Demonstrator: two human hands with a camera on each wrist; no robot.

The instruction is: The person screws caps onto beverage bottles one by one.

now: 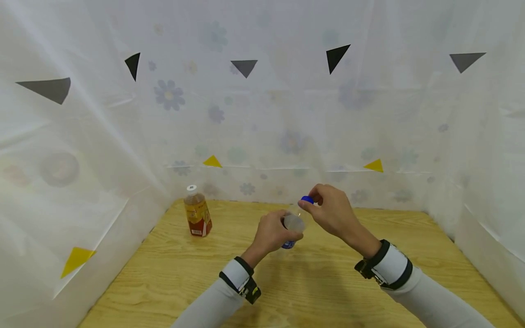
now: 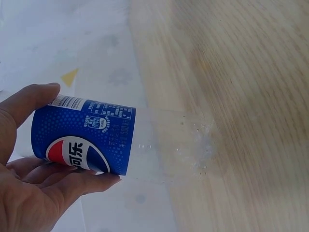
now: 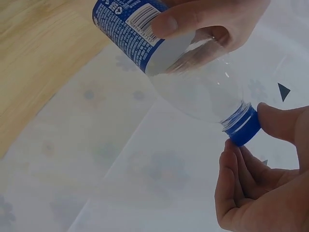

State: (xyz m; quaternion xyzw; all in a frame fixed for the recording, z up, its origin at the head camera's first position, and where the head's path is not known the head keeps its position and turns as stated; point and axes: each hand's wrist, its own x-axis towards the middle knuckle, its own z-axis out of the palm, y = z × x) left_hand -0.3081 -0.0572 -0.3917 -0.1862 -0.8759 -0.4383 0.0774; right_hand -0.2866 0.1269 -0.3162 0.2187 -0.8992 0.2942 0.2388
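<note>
An empty clear plastic Pepsi bottle (image 2: 91, 136) with a blue label is gripped round its body by my left hand (image 1: 272, 232). In the head view it is held over the table, its neck tilted up toward the right. My right hand (image 1: 330, 210) pinches the blue bottle cap (image 3: 245, 127) between thumb and fingertips. That cap sits on the bottle's neck, as the right wrist view shows. In the left wrist view the clear base of the bottle points toward the wooden table, and the cap end is hidden from there.
A second bottle (image 1: 198, 214), with a white cap, a yellow and red label and brown drink inside, stands at the table's back left. The wooden table (image 1: 172, 278) is enclosed at the back and sides by white sheeting (image 1: 279, 114) with black, grey and yellow triangles.
</note>
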